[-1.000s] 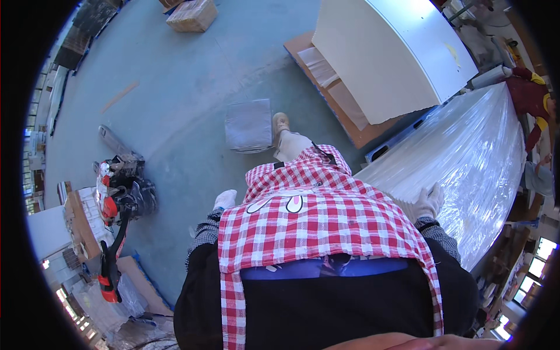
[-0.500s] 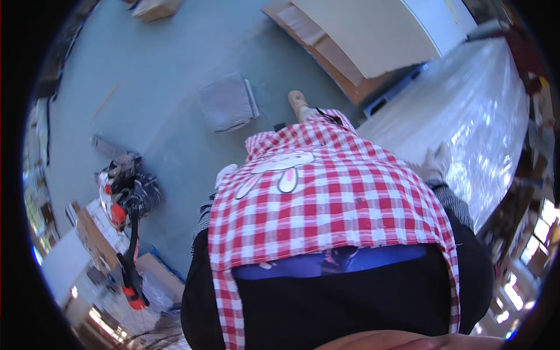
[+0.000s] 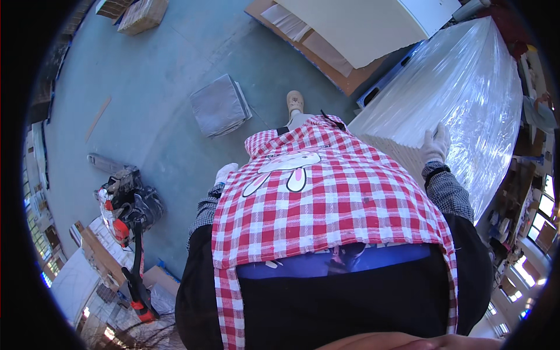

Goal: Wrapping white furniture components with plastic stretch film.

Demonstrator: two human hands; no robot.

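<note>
- My right hand (image 3: 436,144), in a white work glove, lies flat with its fingers spread on the near edge of the plastic-wrapped stack of panels (image 3: 461,93); it presses rather than clasps, and the stack stretches away from it up to the right.
- My left hand (image 3: 225,173), gloved too, hangs at my side over the grey concrete floor (image 3: 157,99), touching nothing; it is half hidden by my red-and-white checked apron (image 3: 326,198), so I cannot tell if it is clenched or loose.
- Since a moment ago my right hand has stayed on the wrapped stack, and the view has swung so the stack sits higher on the right.
- Left of me, a red and black power tool (image 3: 125,204) rests by boards.
- Ahead of my shoe (image 3: 295,102), a flat grey square bundle (image 3: 220,106) lies on the floor.
- Beyond, a large cream panel (image 3: 356,29) lies on brown sheets.
- Farthest, top left, a tan cardboard box (image 3: 142,14) stands.
</note>
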